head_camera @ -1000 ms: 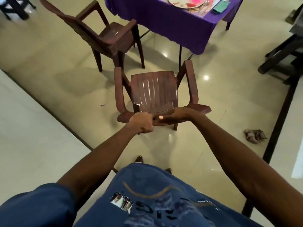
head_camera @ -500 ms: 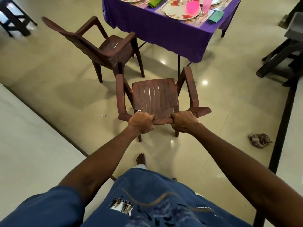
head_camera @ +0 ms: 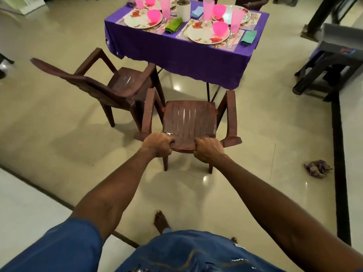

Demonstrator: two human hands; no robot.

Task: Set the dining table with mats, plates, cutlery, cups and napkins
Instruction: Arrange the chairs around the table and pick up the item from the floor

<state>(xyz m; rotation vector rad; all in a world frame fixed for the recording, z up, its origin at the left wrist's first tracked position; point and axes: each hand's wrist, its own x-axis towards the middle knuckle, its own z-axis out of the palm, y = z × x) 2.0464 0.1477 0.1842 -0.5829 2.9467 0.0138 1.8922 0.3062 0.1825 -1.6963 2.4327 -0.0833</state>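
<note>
Both our hands grip the top edge of the backrest of a brown plastic chair (head_camera: 190, 119). Left hand (head_camera: 158, 145): fingers curled over the edge, knuckles up. Right hand (head_camera: 208, 149): same hold, just beside the left, a short stretch of backrest bare between them. Arms extended forward.

The chair faces away from us, seat toward the dining table (head_camera: 176, 48), which stands just beyond its front legs. Whether all four legs touch the floor we cannot tell.

A second brown chair (head_camera: 110, 83) stands to the left, angled, its near armrest close to the held chair's left armrest; touching or not, we cannot tell.

The table carries a purple cloth. On it: floral plates (head_camera: 204, 33), each on a mat, pink bowls (head_camera: 220, 28) resting on the plates, tall pink cups (head_camera: 235, 19), a green napkin (head_camera: 173, 24) between the two near plates, a teal napkin (head_camera: 249, 37) at the near right corner. Cutlery beside the near right plate is too blurred to sort. A white pot (head_camera: 183, 9) sits mid-table.

Floor: crumpled cloth (head_camera: 317, 168) to the right, well apart from the chair. Dark furniture (head_camera: 332, 63) at far right.
</note>
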